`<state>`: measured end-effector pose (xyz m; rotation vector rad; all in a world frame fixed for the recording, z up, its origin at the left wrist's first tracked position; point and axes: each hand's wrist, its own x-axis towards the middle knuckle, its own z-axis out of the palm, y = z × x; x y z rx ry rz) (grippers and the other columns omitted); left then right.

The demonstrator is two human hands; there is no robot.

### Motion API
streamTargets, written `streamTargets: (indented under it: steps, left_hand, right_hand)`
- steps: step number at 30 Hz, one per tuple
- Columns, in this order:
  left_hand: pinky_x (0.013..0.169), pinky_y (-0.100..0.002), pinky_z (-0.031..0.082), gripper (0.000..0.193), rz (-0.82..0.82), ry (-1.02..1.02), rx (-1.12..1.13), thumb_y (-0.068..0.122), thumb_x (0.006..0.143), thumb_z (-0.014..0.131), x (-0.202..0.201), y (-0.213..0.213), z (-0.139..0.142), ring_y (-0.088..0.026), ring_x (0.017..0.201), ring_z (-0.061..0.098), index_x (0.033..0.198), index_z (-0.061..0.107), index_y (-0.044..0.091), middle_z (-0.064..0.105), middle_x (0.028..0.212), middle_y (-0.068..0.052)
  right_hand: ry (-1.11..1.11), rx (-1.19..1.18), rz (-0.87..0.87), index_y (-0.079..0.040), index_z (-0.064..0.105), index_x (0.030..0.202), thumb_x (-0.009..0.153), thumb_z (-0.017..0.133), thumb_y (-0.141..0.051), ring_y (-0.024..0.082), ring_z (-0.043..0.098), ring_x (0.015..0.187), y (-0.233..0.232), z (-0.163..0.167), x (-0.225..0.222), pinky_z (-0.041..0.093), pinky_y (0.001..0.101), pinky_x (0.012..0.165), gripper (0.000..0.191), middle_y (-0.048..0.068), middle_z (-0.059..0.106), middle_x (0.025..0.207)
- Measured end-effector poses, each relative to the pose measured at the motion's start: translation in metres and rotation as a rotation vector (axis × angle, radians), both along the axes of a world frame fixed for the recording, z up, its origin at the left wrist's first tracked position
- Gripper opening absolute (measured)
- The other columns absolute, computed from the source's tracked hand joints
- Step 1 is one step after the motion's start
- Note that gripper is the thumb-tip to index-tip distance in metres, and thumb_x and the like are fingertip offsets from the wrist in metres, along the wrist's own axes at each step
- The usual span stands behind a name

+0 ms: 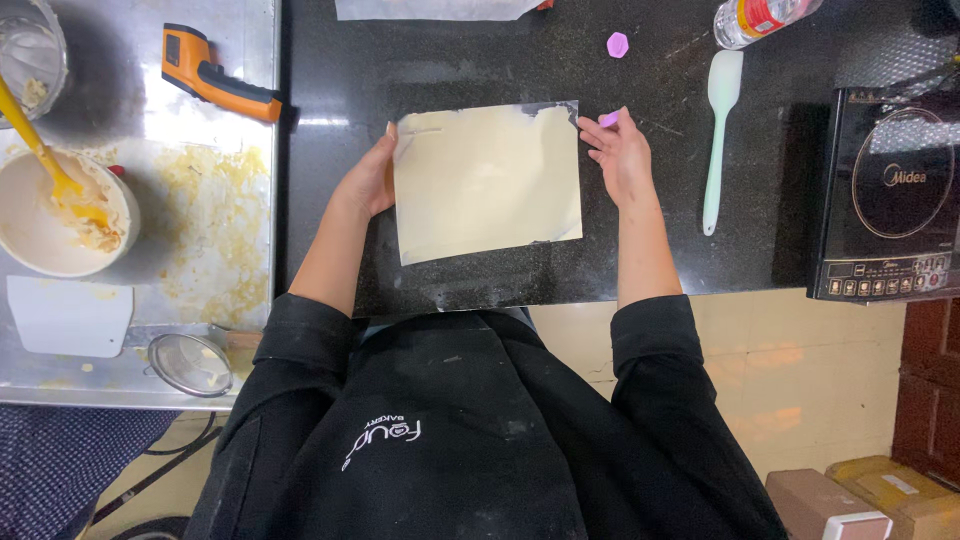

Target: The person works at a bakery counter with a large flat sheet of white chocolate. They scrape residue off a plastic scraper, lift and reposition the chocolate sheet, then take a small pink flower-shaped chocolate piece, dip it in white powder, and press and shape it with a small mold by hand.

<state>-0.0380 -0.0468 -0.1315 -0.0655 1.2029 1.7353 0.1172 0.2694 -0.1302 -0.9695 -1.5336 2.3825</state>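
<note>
From the head camera we look straight down on a black tabletop [760, 200]. A cream sheet [488, 180] lies flat on it, in front of the person's body. Our left hand [368, 180] rests against the sheet's left edge, fingers curled along it and touching it. Our right hand [620, 150] sits at the sheet's upper right corner, fingers loosely spread, with a small purple piece [608, 119] pinched at the fingertips.

A second purple piece [617, 44] lies on the tabletop above, well apart from the hands. To the right lie a pale green spatula [718, 130] and a clear bottle [755, 20], with an induction cooker [890, 195] at the far right.

To the left stands a steel table [215, 240] smeared with batter, carrying an orange thermometer gun [212, 72], a white bowl [55, 215] with a yellow spatula [40, 150] in it, a white scraper [68, 315] and a sieve [190, 363].
</note>
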Motion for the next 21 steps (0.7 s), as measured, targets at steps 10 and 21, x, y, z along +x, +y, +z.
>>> streamTargets:
  steps: [10, 21]
  left_hand:
    - [0.106, -0.049, 0.054, 0.078, 0.103, -0.117, 0.100, 0.062, 0.095, 0.045, 0.005, 0.004, 0.003, -0.039, 0.134, 0.057, 0.143, 0.049, 0.000, 0.058, 0.138, -0.029]
    - [0.107, -0.049, 0.053, 0.082, 0.139, -0.111, 0.201, 0.067, 0.092, 0.045, 0.004, -0.002, -0.005, -0.038, 0.132, 0.058, 0.139, 0.051, -0.001, 0.059, 0.136, -0.026]
  right_hand:
    - [0.038, -0.174, -0.066, -0.012, 0.053, 0.107, 0.105, 0.039, -0.048, 0.034, 0.067, 0.112, 0.003, 0.000, 0.002, 0.050, 0.0445, 0.097, 0.038, 0.019, 0.067, 0.118]
    - [0.119, -0.401, 0.043, -0.004, 0.054, 0.127, 0.109, 0.026, -0.046, 0.033, 0.067, 0.118, -0.005, -0.009, 0.018, 0.053, 0.0463, 0.104, 0.054, 0.023, 0.067, 0.123]
